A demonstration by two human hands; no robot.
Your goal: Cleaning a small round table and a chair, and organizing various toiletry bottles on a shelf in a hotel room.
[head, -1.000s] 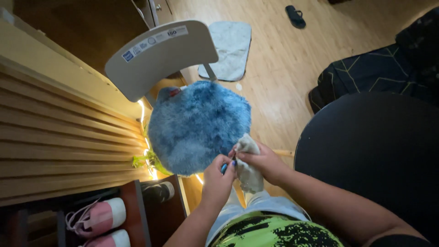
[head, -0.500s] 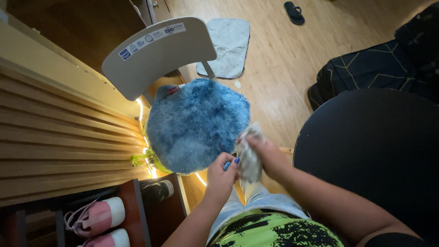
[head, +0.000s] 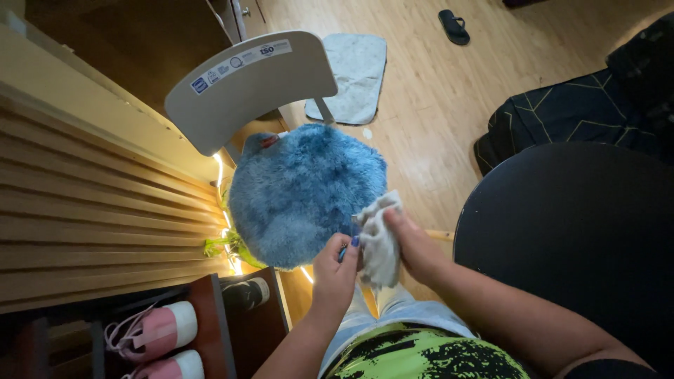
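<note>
Wooden floor (head: 449,105) lay below a chair carrying a fluffy blue cushion (head: 305,193). Your left hand (head: 335,270) and right hand (head: 414,245) both gripped a pale cloth (head: 379,238) at the cushion's near edge; it looked soft, light, easily bunched.

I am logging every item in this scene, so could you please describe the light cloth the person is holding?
The cloth is pale grey-white, soft and crumpled into a bunch, hanging slightly downward. The right hand grips it from the side, and the left hand touches its lower edge with its fingers. Its upper end lies against the rim of the fluffy blue cushion on the chair.
</note>
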